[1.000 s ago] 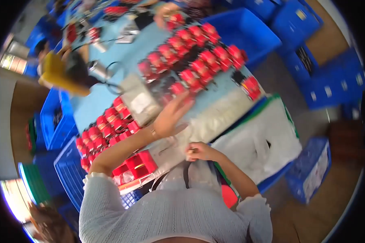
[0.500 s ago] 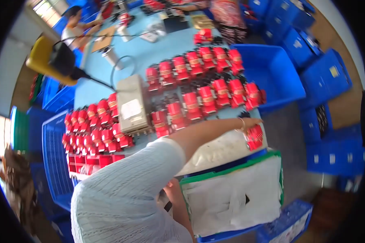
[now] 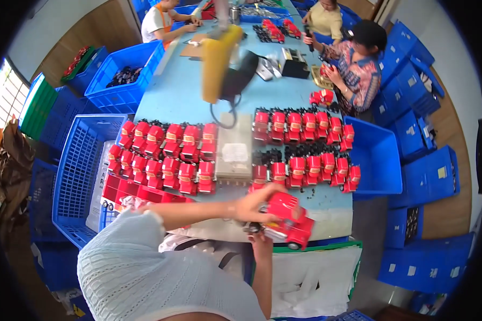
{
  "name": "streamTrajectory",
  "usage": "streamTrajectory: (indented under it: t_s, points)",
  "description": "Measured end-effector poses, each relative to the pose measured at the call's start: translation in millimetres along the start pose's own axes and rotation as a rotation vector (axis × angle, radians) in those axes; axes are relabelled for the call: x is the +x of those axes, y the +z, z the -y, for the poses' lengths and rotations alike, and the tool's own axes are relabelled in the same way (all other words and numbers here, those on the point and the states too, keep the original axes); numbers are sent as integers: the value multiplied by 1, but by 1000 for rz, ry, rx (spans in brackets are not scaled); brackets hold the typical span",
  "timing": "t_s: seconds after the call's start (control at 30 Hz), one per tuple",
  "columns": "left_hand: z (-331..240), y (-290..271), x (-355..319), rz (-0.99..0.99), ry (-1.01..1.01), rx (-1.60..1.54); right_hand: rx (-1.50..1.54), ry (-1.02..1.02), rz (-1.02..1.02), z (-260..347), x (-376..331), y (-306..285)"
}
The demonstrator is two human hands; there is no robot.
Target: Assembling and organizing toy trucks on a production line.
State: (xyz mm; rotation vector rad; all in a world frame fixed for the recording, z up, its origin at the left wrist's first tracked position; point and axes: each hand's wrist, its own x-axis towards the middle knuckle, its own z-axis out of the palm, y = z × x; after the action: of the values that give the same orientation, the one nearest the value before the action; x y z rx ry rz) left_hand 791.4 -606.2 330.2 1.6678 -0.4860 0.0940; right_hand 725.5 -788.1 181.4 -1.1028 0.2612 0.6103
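Note:
A red toy truck is held just in front of the near edge of the light blue table. My left hand grips its top and cab end. My right hand comes up from below and touches the truck's underside by the wheels. On the table beyond lie two blocks of several identical red trucks, one to the left and one to the right, with a beige box-shaped device between them.
A yellow tool hangs over the table. Blue crates stand at left, right and far right. A white sack with a green rim stands below the truck. Other people work at the table's far end.
The view has swung so the table lies square ahead. My left arm has drawn back from the far right toward my body, and both hands now meet on one red truck.

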Motion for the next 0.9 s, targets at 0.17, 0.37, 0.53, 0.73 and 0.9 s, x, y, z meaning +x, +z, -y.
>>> streamTrajectory:
  t_s: [0.17,0.37,0.53,0.73,0.9]
  points:
    - [-35,-106,-164,-505,-402,-892,-48,-148,217,21,-21,80]
    - [-41,-188,-287,-632,-548,-1048,-730,-786,442,33,-88,297]
    - [-95,-212,-332,-438,-433,-1172,-960,-923,478,15,-126,396]
    - [-127,-194,-359,-572,-463,-1087,-1101,-1163,408,-24,-156,404]
    - [-121,-165,-342,-510,-365,-1265,-1063,-1532,286,-31,-150,377]
